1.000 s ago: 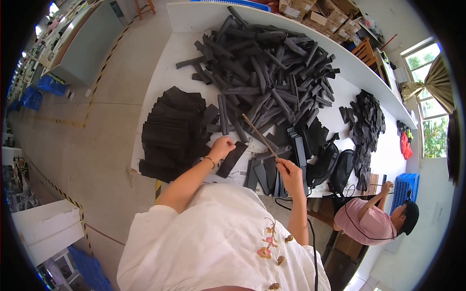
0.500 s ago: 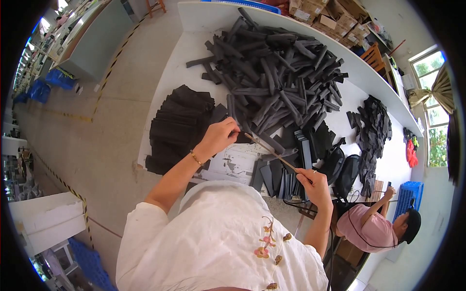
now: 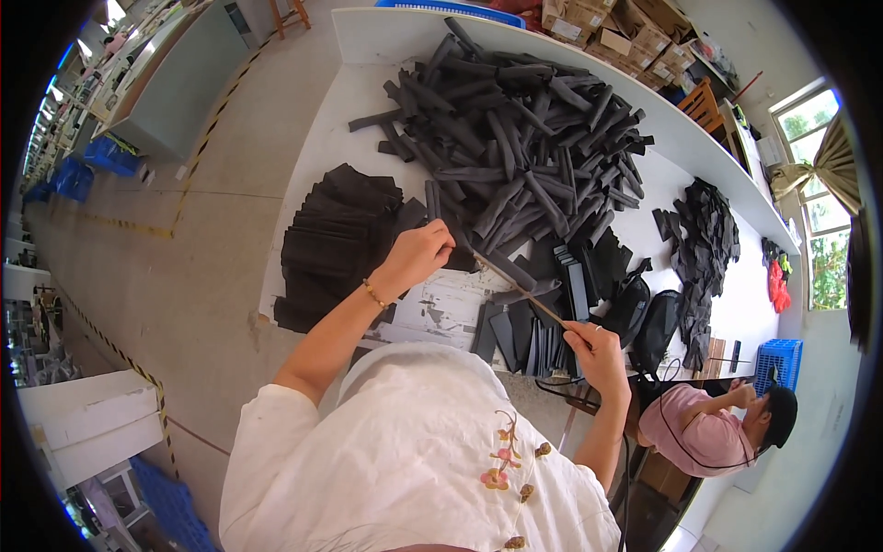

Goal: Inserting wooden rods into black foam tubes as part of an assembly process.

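My right hand (image 3: 596, 357) is closed round the lower end of a thin brown stick (image 3: 520, 290). The stick slants up and left, its far tip close to the fingers of my left hand (image 3: 423, 253). Those fingers are pinched on the edge of a small black strip (image 3: 465, 258), mostly hidden by the hand and the dark pieces behind. Left of this hand lies a fanned stack of black fabric pieces (image 3: 336, 225). Beyond both hands rises a large heap of black fabric tubes (image 3: 515, 138).
The white table (image 3: 308, 147) has a raised back edge. Flat black pieces (image 3: 543, 345), black pouches (image 3: 658, 327) and a dark fabric pile (image 3: 704, 258) lie to the right. A co-worker in pink (image 3: 699, 428) sits at the right beside a blue crate (image 3: 777, 363).
The stick's tip has shifted slightly down and right, and my left hand has barely moved. The co-worker's raised hand has come down and in toward the body.
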`<control>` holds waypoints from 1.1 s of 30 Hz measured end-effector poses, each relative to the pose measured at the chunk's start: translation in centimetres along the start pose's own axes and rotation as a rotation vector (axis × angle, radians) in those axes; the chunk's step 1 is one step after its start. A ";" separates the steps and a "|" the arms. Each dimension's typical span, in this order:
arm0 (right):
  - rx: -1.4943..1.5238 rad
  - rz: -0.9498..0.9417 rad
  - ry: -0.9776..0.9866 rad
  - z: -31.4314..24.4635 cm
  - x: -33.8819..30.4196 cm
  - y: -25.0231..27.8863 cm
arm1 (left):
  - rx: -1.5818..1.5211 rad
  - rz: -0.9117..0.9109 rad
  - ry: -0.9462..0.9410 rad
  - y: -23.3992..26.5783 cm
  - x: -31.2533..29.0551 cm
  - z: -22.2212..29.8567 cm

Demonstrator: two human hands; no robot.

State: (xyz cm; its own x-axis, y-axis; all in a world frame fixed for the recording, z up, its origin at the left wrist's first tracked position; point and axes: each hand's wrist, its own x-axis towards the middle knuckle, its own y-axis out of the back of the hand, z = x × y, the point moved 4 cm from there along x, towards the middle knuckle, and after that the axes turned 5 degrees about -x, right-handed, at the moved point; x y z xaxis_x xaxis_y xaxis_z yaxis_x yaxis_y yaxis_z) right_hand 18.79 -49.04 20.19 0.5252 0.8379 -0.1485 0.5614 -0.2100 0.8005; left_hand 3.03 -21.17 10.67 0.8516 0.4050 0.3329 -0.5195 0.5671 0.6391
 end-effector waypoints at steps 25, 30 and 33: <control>0.500 0.129 0.106 -6.1 7.6 -18.6 | -2.015 0.596 0.670 -5.4 -4.3 -0.3; 0.337 0.141 0.102 -6.1 6.6 -18.9 | -1.983 0.640 0.702 -4.5 -4.3 -0.7; 0.307 0.149 0.127 -5.3 5.7 -19.0 | -1.975 0.656 0.678 -3.7 -3.8 -1.1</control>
State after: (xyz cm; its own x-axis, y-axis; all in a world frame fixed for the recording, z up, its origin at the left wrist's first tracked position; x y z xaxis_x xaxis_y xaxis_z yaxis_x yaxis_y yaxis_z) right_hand 7.72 -37.62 7.22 0.5427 0.8387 0.0450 0.6611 -0.4596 0.5930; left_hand 1.67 -24.04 6.25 0.6567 0.6617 -0.3618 -0.4027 -0.0980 -0.9101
